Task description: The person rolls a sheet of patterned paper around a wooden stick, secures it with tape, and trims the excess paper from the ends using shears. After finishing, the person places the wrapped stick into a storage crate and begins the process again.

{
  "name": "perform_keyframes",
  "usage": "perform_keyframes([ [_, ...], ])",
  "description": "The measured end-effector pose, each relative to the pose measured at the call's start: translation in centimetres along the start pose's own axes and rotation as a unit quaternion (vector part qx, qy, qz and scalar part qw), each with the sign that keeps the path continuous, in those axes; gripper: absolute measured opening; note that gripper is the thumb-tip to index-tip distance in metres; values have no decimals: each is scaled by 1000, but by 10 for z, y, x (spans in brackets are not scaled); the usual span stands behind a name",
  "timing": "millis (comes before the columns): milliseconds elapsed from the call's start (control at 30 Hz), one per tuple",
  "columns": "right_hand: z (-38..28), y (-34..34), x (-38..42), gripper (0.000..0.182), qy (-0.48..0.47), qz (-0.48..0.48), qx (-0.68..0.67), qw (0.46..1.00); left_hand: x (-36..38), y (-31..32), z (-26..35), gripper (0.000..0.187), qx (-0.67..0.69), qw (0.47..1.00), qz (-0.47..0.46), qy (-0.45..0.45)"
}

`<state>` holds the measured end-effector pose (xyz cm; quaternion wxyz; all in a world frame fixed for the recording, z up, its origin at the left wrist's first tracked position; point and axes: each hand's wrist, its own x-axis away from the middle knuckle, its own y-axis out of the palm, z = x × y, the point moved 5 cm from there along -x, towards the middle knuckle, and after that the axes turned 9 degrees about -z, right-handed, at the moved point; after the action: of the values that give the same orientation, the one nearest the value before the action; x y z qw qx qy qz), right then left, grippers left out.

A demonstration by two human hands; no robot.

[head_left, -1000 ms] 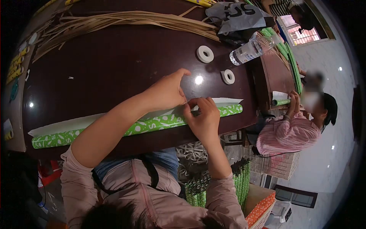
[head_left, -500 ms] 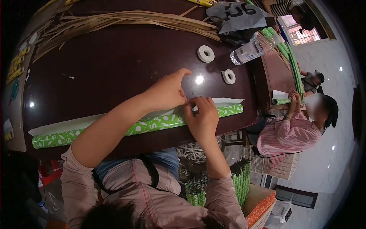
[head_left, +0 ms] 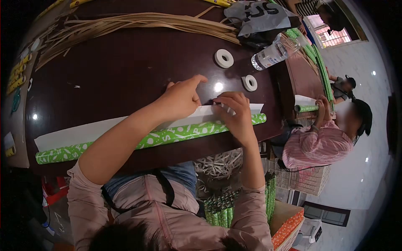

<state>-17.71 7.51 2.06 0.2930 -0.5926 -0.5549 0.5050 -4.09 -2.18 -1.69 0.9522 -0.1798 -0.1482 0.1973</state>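
A roll of green wrapping paper (head_left: 184, 133) with white patterns lies across the table near its front edge. Its far edge is unrolled into a strip showing the white underside (head_left: 109, 126). Above the middle of that strip is my left hand (head_left: 180, 98), index finger stretched out and thumb apart, with the other fingers bent at the paper's edge. Just right of it, my right hand (head_left: 237, 115) has its fingers closed at the same edge, wrist across the green roll. Its fingertips are small and partly hidden.
Two white tape rolls (head_left: 224, 58) (head_left: 250, 83) and a clear bottle (head_left: 270, 56) lie beyond my hands. Brown strips (head_left: 138, 20) run along the back beside a grey bag (head_left: 261, 16). A person in a pink shirt (head_left: 316, 144) handles another green roll (head_left: 307, 108) at right.
My right hand has moved away from me and to the right. More of the paper's white underside shows between the roll and my hands. My left hand has shifted slightly left.
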Motion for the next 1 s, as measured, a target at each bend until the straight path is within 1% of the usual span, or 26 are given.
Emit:
perform_keyframes([
  [33,8,3,-1,15,-6,-25,16,1000,1,-1,0,56,31,999,-11,-6],
  [67,13,2,0,15,-6,-24,16,1000,2,-1,-1,53,62,998,-21,-13],
  [100,24,8,-1,13,68,-80,-97,990,2,-1,-4,53,61,998,-21,-13],
  [133,33,15,0,12,142,-135,-210,958,0,0,-6,51,63,998,-22,-7],
  [167,35,14,-2,12,144,-134,-211,958,-1,2,-8,48,65,998,-25,0],
  [233,40,19,-2,9,202,-183,-311,911,-3,-1,-5,47,43,999,-30,-12],
  [267,42,18,-2,9,203,-179,-310,911,-3,-2,-3,46,22,999,-33,-22],
  [400,43,19,-3,9,175,-187,-314,914,3,-1,6,46,-4,1000,-21,-10],
  [467,42,18,-4,10,168,-183,-315,916,3,0,9,47,-66,998,-11,-3],
  [567,42,16,-5,8,181,-193,-310,913,-1,4,3,44,-66,998,6,0],
  [633,44,11,-5,12,170,-193,-311,915,0,3,2,43,-45,999,0,0],
  [667,48,7,-5,12,173,-190,-308,916,0,3,2,43,-22,1000,-6,-4],
  [733,58,-4,-4,14,166,-210,-266,926,2,2,7,42,-26,1000,-6,-8],
  [767,66,-8,-3,16,141,-196,-267,933,3,2,8,42,-30,999,-2,-16],
  [800,73,-14,-2,16,142,-195,-266,933,3,4,6,42,-30,999,-3,-15],
  [867,88,-23,4,18,163,-219,-256,927,2,6,2,42,-69,998,12,-6],
  [900,98,-27,6,19,136,-201,-237,941,2,4,2,42,-69,998,12,-6],
  [933,109,-27,12,19,137,-200,-237,941,2,-1,2,43,-68,997,34,-15],
  [967,119,-32,15,19,117,-158,-99,975,3,-6,1,45,-69,996,56,-23],
  [1000,122,-38,17,20,96,-113,41,988,2,-5,0,45,-70,996,56,-22],
])
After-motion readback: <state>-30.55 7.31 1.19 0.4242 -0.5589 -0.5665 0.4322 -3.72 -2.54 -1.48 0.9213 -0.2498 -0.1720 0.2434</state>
